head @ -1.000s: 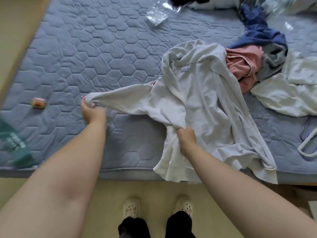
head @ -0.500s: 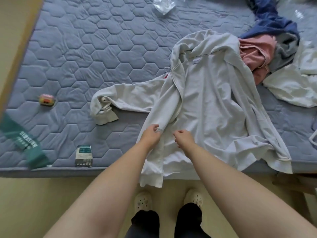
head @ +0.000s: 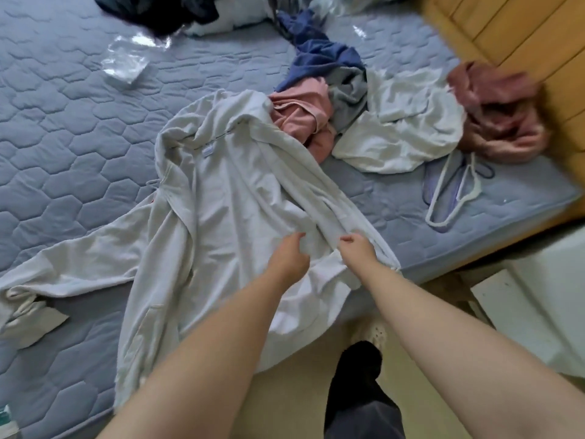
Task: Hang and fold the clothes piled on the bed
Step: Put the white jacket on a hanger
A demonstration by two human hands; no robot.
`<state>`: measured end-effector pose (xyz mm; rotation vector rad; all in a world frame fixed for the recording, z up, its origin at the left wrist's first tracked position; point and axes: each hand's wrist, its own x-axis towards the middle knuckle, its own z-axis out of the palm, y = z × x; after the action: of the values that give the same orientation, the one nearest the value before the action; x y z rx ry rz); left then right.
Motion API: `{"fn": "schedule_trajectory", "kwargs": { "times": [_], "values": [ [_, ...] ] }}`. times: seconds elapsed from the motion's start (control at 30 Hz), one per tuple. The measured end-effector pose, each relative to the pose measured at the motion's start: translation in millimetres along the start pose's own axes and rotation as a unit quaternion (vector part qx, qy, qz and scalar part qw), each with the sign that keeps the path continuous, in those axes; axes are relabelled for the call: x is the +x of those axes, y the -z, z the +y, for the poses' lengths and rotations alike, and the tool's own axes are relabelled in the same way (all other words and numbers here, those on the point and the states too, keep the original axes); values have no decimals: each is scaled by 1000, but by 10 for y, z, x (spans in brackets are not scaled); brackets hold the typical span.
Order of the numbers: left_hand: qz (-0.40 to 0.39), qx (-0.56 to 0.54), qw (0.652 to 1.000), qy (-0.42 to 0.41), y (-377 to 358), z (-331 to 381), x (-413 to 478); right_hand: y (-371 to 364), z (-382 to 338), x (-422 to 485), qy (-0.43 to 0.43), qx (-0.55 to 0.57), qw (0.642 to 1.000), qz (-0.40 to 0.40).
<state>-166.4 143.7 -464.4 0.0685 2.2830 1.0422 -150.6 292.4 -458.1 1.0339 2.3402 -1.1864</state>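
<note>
A large white hooded garment (head: 221,198) lies spread on the blue quilted mattress (head: 63,128), with its hem hanging over the near edge. Its left sleeve stretches out to the left. My left hand (head: 289,258) rests on the garment's lower right part, fingers bent and apart, holding nothing. Just right of it, my right hand (head: 357,248) has its fingers curled on the long folded right sleeve. Behind the garment lie a pink piece (head: 300,118), a blue one (head: 323,58), a grey one (head: 348,90), a white shirt (head: 405,128) and a dusty-rose piece (head: 500,112).
Several hangers (head: 456,191) lie near the mattress's right corner. A clear plastic bag (head: 126,58) and dark clothes (head: 158,11) sit at the far side. Wooden panelling (head: 522,33) stands to the right, white furniture (head: 538,296) beside the bed. My feet are on the floor below.
My left hand let go of the left sleeve cuff and came in to the garment. Both hands then moved right across it to the right sleeve. The view swung right.
</note>
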Motion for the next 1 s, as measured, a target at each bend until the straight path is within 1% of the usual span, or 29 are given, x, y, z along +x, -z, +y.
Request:
{"fn": "schedule_trajectory", "kwargs": {
  "times": [0.2, 0.33, 0.43, 0.53, 0.6, 0.73, 0.8, 0.87, 0.93, 1.0],
  "values": [
    [-56, 62, 996, -29, -1019, 1281, 934, 1410, 657, 1118, -57, 11, 998, 23],
    [-114, 81, 990, -18, -1773, 1966, 1526, 2099, 1115, 1718, -102, 54, 993, 22],
    [-145, 96, 985, 10, -2239, 2253, 1891, 2463, 1415, 2126, -141, 90, 986, 23],
    [-150, 67, 985, 60, -2600, 2374, 2191, 2686, 1653, 2506, -176, 148, 973, 4],
    [-135, 27, 985, 101, -2781, 2412, 2373, 2776, 1789, 2718, -206, 181, 962, -18],
    [-97, -68, 976, 182, -3018, 2477, 2692, 2837, 1982, 3079, -257, 287, 920, -68],
    [-68, -71, 978, 186, -3095, 2512, 2798, 2818, 2022, 3225, -259, 346, 897, -91],
    [-41, -30, 984, 171, -3146, 2546, 2846, 2790, 2026, 3328, -263, 378, 882, -102],
    [-56, -22, 985, 160, -3177, 2598, 2834, 2799, 1996, 3374, -273, 399, 872, -79],
    [-98, -54, 982, 154, -3164, 2663, 2776, 2863, 1911, 3361, -280, 413, 865, -41]
  ]
}}
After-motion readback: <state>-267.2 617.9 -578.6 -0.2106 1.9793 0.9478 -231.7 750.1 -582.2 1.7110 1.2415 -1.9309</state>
